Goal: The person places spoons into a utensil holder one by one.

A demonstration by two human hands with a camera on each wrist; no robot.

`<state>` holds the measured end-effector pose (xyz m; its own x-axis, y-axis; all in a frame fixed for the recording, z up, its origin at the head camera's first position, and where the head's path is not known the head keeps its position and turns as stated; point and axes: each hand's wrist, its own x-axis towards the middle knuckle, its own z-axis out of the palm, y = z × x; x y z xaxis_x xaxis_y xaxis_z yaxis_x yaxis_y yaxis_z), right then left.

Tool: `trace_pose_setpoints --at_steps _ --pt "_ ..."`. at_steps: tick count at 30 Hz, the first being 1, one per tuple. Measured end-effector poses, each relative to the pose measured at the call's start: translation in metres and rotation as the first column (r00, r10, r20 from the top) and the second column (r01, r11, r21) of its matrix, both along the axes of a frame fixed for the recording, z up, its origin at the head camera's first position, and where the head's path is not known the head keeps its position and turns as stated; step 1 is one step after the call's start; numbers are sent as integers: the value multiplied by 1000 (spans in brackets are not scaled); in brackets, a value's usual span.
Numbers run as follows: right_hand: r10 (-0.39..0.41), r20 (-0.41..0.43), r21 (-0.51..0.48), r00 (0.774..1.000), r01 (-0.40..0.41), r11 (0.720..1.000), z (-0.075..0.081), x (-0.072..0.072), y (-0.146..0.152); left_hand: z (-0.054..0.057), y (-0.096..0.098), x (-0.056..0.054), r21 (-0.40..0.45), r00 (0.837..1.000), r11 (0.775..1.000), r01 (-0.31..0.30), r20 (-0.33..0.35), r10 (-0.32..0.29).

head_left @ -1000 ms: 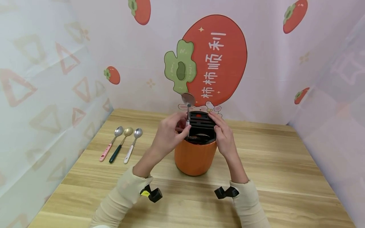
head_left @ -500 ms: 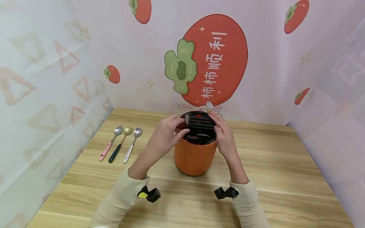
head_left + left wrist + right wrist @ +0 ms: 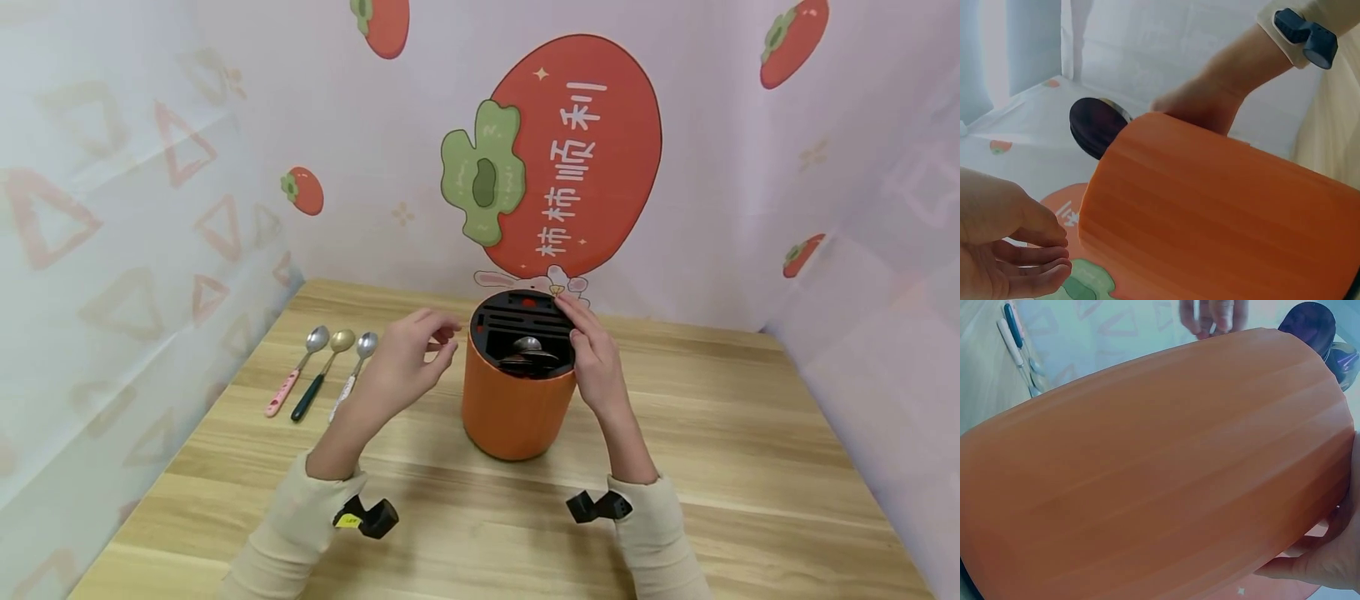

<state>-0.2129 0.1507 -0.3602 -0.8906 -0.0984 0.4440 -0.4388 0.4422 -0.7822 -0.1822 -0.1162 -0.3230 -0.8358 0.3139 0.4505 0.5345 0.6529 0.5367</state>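
Observation:
A ribbed orange utensil holder (image 3: 517, 417) with a black slotted top (image 3: 513, 321) stands upright on the table. Several rounded spoon bowls show in its front opening, one a shiny silver spoon bowl (image 3: 527, 343); their handles are hidden inside. My left hand (image 3: 405, 358) hovers just left of the rim, fingers loosely bent and holding nothing. Along the right side of the rim, my right hand (image 3: 596, 367) rests with its fingers extended. To the left lie a pink-handled spoon (image 3: 283, 392), a green-handled spoon (image 3: 309, 396) and a white-handled spoon (image 3: 366, 346), partly behind my left hand.
The wooden table (image 3: 735, 433) spreads around the holder. Behind it rises a pale cloth backdrop (image 3: 360, 108) printed with persimmons, and similar cloth closes in the left and right sides.
My left hand lowered a white-handled spoon, bowl up, into the holder, let go and drew back to the left. My right hand stayed on the rim.

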Motion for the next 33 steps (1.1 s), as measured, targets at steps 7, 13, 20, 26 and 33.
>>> trace_pose_setpoints --at_steps 7,13,20,26,33 --pt "0 -10 -11 1000 0 1000 -1 -2 2 -14 -18 -4 1 998 1000 -28 49 28" --pt "9 14 -15 1000 -9 1000 -1 0 2 -32 -40 -4 -30 996 997 -75 41 77" --pt "5 11 -18 1000 -5 1000 -1 1 2 -62 -73 -14 -123 982 979 -165 75 175" --pt "11 17 -28 1000 -10 1000 -1 1 2 -81 -98 -21 -197 964 950 -241 66 258" --pt "9 -1 -28 1000 -9 1000 -2 0 2 -102 -114 -28 -293 945 907 -301 33 325"
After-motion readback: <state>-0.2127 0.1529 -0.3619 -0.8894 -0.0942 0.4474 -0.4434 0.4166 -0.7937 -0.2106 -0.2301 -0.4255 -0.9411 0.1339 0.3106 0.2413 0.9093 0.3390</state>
